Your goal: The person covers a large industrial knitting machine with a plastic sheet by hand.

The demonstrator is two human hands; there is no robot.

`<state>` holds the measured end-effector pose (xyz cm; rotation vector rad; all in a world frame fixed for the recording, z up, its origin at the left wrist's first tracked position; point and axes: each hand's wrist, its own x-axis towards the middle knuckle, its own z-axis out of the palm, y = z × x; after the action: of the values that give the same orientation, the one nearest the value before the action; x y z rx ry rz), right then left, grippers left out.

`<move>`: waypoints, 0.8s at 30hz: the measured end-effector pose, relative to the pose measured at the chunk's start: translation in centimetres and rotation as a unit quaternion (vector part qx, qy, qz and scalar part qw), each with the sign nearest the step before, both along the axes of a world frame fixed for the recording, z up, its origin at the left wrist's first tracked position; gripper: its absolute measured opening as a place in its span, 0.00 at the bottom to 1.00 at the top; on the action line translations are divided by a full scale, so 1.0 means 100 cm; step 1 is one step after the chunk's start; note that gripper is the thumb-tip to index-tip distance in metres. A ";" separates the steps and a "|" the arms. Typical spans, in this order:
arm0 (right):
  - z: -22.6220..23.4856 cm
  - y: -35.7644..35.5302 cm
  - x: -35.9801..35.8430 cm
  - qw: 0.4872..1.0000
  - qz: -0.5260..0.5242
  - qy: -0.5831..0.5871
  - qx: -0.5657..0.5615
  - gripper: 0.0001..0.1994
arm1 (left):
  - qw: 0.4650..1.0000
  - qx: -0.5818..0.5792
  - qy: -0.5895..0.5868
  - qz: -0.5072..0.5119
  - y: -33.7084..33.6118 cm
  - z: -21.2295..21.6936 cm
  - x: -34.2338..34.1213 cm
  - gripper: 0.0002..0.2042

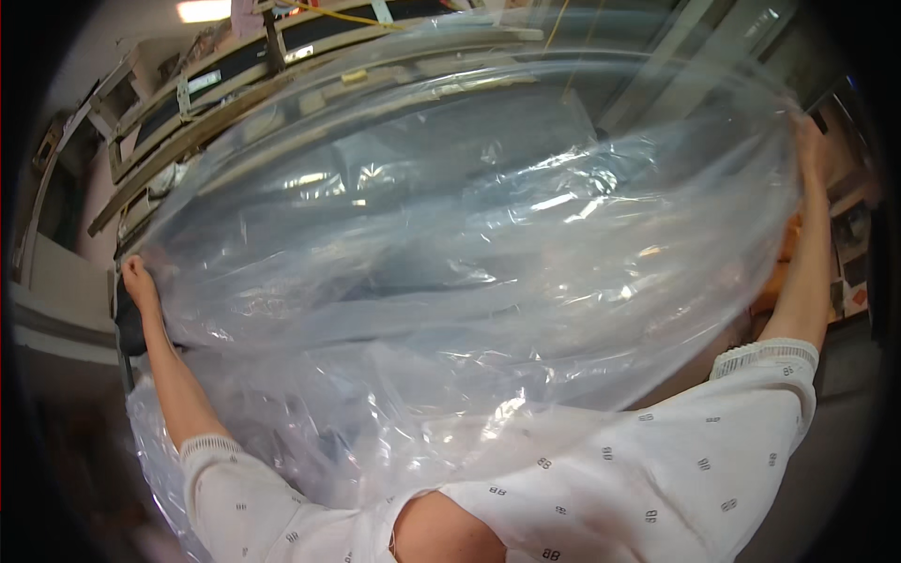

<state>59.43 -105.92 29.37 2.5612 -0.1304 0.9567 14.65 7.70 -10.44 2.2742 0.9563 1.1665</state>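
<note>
A large sheet of clear plastic film is spread wide between my outstretched arms, billowing and creased with bright glints. At the left, my left hand is closed on one edge of it. My right hand, raised higher at the far right, grips the opposite edge. More of the film hangs bunched in folds against my front and down by my left elbow. Whether it is a single sheet or an open bag, I cannot tell.
Behind the film at the upper left runs a rack of wooden rails. A yellow cord crosses its top. Orange items and boxes stand beyond my right arm. Dark surfaces show dimly through the plastic.
</note>
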 end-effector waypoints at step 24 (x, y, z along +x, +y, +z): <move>-0.290 0.386 -0.008 0.839 0.416 0.303 0.178 0.18 | 0.942 0.156 0.181 0.236 0.008 0.018 -0.127 0.13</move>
<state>58.60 -67.33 0.38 3.1685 1.1680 0.2881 1.99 8.51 -8.67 2.6628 1.6302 1.1650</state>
